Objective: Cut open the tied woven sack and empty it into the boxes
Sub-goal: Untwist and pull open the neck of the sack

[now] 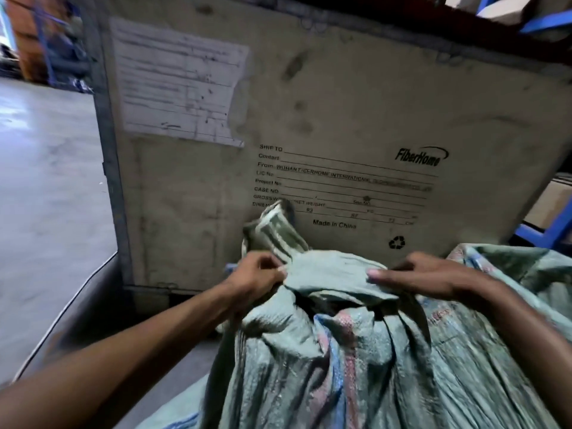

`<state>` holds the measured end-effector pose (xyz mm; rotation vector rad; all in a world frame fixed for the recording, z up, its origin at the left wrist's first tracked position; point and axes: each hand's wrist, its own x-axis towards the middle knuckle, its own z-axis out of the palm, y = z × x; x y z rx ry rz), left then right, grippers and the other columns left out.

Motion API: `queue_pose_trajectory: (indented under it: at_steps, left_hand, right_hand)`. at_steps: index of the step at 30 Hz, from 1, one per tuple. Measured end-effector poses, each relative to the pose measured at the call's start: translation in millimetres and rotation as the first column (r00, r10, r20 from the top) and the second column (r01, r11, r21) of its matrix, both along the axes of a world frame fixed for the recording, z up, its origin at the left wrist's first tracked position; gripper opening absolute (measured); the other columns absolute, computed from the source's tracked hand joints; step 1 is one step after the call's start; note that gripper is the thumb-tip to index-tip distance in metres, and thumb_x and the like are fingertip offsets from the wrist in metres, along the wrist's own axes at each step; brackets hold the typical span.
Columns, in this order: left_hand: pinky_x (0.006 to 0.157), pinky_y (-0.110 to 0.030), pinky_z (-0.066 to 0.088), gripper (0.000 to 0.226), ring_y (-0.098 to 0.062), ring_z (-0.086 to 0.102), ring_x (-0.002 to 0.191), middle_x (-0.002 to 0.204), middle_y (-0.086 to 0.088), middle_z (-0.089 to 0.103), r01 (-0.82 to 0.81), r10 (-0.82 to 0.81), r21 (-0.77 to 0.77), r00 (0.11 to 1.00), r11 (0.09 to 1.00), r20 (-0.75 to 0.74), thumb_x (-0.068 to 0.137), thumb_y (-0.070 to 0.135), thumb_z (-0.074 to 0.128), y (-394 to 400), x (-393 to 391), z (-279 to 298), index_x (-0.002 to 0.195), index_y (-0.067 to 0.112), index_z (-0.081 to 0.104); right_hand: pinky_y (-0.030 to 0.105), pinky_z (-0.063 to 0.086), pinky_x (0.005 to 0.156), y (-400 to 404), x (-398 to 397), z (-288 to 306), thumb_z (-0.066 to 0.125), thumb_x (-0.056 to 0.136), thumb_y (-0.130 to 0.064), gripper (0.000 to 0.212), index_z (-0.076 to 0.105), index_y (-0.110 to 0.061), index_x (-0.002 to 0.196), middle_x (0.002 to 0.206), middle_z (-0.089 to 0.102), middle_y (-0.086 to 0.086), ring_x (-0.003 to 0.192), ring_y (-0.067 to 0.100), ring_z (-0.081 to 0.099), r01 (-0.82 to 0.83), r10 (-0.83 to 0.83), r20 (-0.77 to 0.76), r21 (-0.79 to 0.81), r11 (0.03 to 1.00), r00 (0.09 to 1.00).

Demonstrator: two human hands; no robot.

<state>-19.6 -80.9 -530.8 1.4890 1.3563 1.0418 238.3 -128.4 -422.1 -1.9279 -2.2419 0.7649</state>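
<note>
A grey-green woven sack (356, 366) with faded red and blue stripes fills the lower middle of the head view, its bunched neck (275, 233) sticking up against a large box. My left hand (257, 277) pinches the cloth at the base of that neck. My right hand (424, 277) grips a fold of the sack's mouth a little to the right. Between the hands a dark gap (328, 301) shows in the cloth. No blade or tie is visible.
A big dirty shipping box (340, 103) with a paper label (176, 78) and printed text stands right behind the sack. Concrete floor (46, 181) lies to the left. Blue rack posts (551, 227) and another woven sack (526, 264) are at the right.
</note>
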Motion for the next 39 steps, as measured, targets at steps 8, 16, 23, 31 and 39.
queue_pose_trajectory:
  at_steps: [8,16,23,31,39]
  left_hand:
    - [0.081,-0.013,0.050,0.023,-0.002,0.065,0.089,0.095,0.000,0.069,0.075,-0.130,0.584,0.990,0.808,0.052,0.088,0.004,0.062,-29,16,107,0.110,0.010,0.060]
    - [0.084,-0.039,0.030,0.059,-0.031,0.048,0.106,0.109,-0.009,0.055,0.142,0.284,0.409,0.519,0.901,-0.806,0.078,0.062,0.056,-27,8,41,0.114,0.016,0.051]
    - [0.065,-0.035,0.042,0.020,-0.037,0.064,0.088,0.083,-0.023,0.065,-0.203,0.298,0.242,0.831,0.949,-0.470,0.089,0.021,0.054,-3,-26,24,0.076,0.007,0.061]
    - [0.057,-0.026,0.038,0.020,-0.021,0.053,0.064,0.078,-0.010,0.061,-0.061,0.090,-0.218,0.988,0.974,0.126,0.078,0.033,0.071,-10,-8,44,0.079,0.015,0.062]
    - [0.055,-0.022,0.051,0.010,-0.021,0.063,0.054,0.065,-0.015,0.070,0.048,-0.054,-0.289,0.998,0.956,-0.013,0.075,0.008,0.070,-14,1,42,0.078,-0.001,0.066]
  right_hand:
    - [0.026,0.051,0.068,29,-63,-13,0.057,0.091,-0.019,0.012,0.069,-0.020,0.090,0.085,0.070,-0.002,0.075,0.006,0.063,0.107,0.188,-0.601,0.421,0.901,0.777]
    - [0.022,0.042,0.054,27,-8,22,0.048,0.090,-0.015,0.024,0.058,-0.014,0.069,0.063,0.057,0.000,0.054,0.008,0.054,0.690,-0.044,-0.927,0.246,0.681,0.373]
    - [0.027,0.049,0.058,31,49,-4,0.053,0.082,-0.017,0.017,0.063,-0.005,0.085,0.079,0.063,0.013,0.072,0.027,0.065,0.799,-0.238,-0.945,0.036,0.600,0.222]
    - [0.032,0.047,0.081,25,60,-55,0.051,0.082,-0.057,0.056,0.063,-0.014,0.116,0.110,0.064,0.011,0.097,0.029,0.060,0.752,-0.587,-0.671,-0.065,0.656,0.454]
    - [0.015,0.036,0.043,34,48,-86,0.060,0.086,-0.019,0.012,0.066,-0.009,0.083,0.064,0.055,0.006,0.054,0.017,0.048,0.505,-0.436,-0.358,0.122,0.855,0.825]
